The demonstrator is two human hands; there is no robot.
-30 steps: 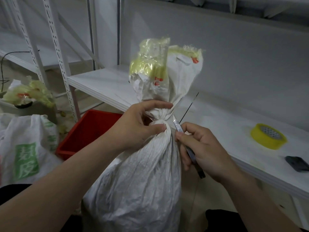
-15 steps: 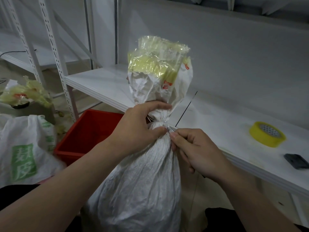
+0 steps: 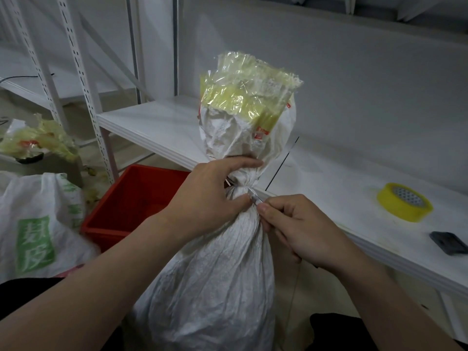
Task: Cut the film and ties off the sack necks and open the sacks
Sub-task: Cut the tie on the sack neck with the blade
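One sack (image 3: 215,274), left hand (image 3: 202,198) gripping neck (image 3: 240,184), right hand (image 3: 301,231) pinching probable blade (image 3: 253,198)

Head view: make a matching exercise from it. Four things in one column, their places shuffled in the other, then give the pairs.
Things
1. tape roll
2. red crate
3. blade
4. left hand

Places
A. tip at the tied neck of the sack, held in the right hand
B. lying on the white shelf
C. gripping the sack's neck
D. left of the sack, below the shelf

Pairs: 1-B, 2-D, 3-A, 4-C
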